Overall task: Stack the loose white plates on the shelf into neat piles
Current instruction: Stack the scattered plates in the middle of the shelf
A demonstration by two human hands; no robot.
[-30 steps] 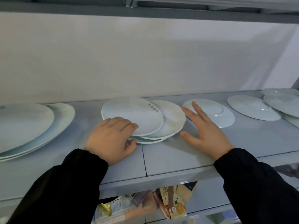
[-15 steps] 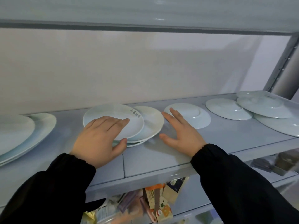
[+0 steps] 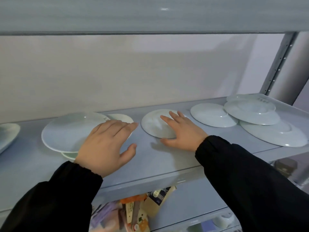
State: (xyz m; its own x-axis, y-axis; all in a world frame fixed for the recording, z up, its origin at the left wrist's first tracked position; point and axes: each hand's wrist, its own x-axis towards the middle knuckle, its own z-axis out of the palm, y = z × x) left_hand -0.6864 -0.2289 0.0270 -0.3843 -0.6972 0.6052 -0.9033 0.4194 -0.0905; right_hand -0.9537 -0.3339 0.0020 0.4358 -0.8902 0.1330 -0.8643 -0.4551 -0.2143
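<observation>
A loose pile of upturned white plates (image 3: 66, 133) lies left of centre on the grey shelf (image 3: 150, 164). My left hand (image 3: 107, 144) hovers open over the pile's right edge, fingers spread. A single upturned white plate (image 3: 153, 124) lies in the middle; my right hand (image 3: 182, 131) rests on it, fingers flat on top, thumb at its near rim. Further right lie another single plate (image 3: 212, 114) and an untidy overlapping group of plates (image 3: 260, 118).
More white plates (image 3: 6, 136) show at the far left edge. A metal upright (image 3: 277, 64) stands at the shelf's right end, and the shelf above hangs low. The lower shelf holds packets and boxes (image 3: 137, 211).
The view has swung right. My left hand has lifted off the left pile's near rim and opened. My right hand has moved from the bare shelf onto the middle plate.
</observation>
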